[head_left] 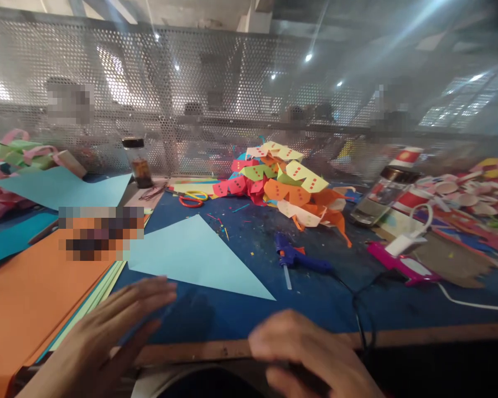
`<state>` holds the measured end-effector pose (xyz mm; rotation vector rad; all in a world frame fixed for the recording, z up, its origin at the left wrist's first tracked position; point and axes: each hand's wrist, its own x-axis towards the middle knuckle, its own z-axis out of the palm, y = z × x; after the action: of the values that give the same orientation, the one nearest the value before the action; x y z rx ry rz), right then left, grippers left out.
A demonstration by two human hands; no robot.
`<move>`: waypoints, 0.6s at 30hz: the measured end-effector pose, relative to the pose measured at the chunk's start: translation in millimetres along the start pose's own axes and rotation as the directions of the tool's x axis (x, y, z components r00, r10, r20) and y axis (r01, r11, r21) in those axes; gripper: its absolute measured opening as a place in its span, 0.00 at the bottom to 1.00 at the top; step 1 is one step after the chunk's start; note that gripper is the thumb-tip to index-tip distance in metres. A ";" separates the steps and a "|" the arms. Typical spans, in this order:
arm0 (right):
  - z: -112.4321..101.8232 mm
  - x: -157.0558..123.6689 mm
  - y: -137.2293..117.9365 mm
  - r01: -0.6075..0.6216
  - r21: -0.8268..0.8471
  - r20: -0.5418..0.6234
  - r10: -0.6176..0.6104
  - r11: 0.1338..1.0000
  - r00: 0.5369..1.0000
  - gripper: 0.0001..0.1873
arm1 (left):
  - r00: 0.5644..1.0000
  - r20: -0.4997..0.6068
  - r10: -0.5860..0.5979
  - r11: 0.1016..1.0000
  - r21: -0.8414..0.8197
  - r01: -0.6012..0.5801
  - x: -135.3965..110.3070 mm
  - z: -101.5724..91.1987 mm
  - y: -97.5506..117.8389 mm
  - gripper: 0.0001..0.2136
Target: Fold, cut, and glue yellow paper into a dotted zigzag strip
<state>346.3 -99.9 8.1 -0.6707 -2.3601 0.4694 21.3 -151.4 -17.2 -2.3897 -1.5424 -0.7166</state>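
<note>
A light blue sheet of paper (pixel 195 260), triangular in outline, lies flat on the blue tabletop in front of me. My left hand (pixel 112 320) hovers just short of its lower left edge, fingers stretched out and holding nothing. Over the table's front edge is my right hand (pixel 311 348), nearest to the sheet's right corner. Its fingers are loosely bent and apart from the thumb, slightly blurred, with nothing seen between them. To my left sits a stack of paper with an orange sheet (pixel 37 293) on top.
A blue glue gun (pixel 299 257) and a magenta power strip (pixel 402 265) with cords lie at right. Scissors (pixel 193 199) and a pile of coloured paper cutouts (pixel 290 188) are farther back. Two jars (pixel 138 163) (pixel 379 196) stand before a perforated metal screen (pixel 216 83).
</note>
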 end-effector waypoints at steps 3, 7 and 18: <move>6.4 27.8 14.3 -0.029 -0.219 -0.124 0.002 0.975 0.992 0.14 | 0.999 0.021 0.045 0.987 0.156 -0.048 18.2 14.1 -25.8 0.25; 20.8 37.1 37.8 -0.031 -0.377 -0.060 0.009 0.926 0.998 0.14 | 0.996 0.086 -0.018 0.988 0.156 0.004 21.9 29.4 -39.7 0.24; 18.1 36.5 42.7 -0.022 -0.361 -0.103 -0.016 0.932 0.995 0.08 | 0.994 0.089 -0.071 0.993 0.097 0.062 20.4 24.5 -34.3 0.20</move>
<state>324.6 -47.6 -8.3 -0.8425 -2.3655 -0.0072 4.4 -110.0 -30.9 -2.3425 -1.6605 -0.5405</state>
